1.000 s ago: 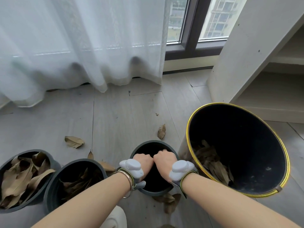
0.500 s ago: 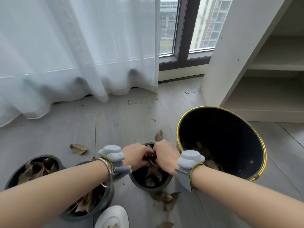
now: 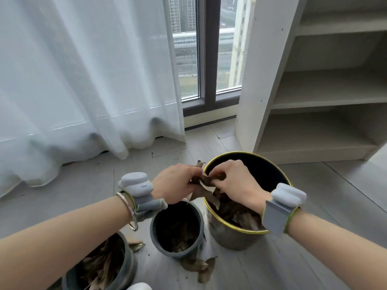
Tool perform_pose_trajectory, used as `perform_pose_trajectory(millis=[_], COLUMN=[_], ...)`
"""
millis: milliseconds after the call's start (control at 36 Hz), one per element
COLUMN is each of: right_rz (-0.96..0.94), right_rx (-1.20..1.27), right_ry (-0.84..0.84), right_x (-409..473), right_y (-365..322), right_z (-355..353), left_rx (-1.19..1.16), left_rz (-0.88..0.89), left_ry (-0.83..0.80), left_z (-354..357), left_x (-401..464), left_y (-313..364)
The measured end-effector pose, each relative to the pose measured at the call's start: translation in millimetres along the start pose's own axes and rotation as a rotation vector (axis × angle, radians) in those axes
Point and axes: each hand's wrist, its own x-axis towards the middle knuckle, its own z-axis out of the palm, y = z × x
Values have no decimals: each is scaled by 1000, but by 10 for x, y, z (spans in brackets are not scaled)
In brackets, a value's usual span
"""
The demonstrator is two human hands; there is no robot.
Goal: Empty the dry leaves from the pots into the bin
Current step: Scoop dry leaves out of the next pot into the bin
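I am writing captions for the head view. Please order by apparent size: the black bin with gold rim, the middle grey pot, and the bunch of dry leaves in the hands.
1. Black bin with gold rim.
2. Middle grey pot.
3. Bunch of dry leaves, partly hidden by both hands.

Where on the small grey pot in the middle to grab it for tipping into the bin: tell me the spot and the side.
Grip the small grey pot by its round wall just under the rim, coming from its left, the side away from the bin. It stands upright with its mouth open and the bin sits close on its right, so probably little room there for fingers.
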Motion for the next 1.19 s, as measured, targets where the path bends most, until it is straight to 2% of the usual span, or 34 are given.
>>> perform_pose_trajectory(millis=[111, 333, 611, 861, 972, 1111, 1194], right_rz=[43, 228, 415, 423, 410, 356, 269], right_rx=[44, 104, 39, -38, -59, -52, -13], right_ry=[48, 17, -179, -283, -254, -157, -34], right_x=[-65, -159, -111, -59, -63, -52, -20], right_y=[244, 762, 1319, 1421, 1406, 1307, 1064], right_z=[-157, -66, 177, 280, 282, 230, 225], left_rx=[-58, -45, 50, 77, 28, -151, -197], left_rz=[32, -10, -100, -75, -37, 37, -8], left_ry=[-3, -69, -239, -336, -242, 74, 245], left_z=[89, 600, 1108, 1174, 1032, 780, 702], left_x=[192, 569, 871, 887, 788, 466, 178], left_y=[240, 403, 434, 365, 283, 99, -150])
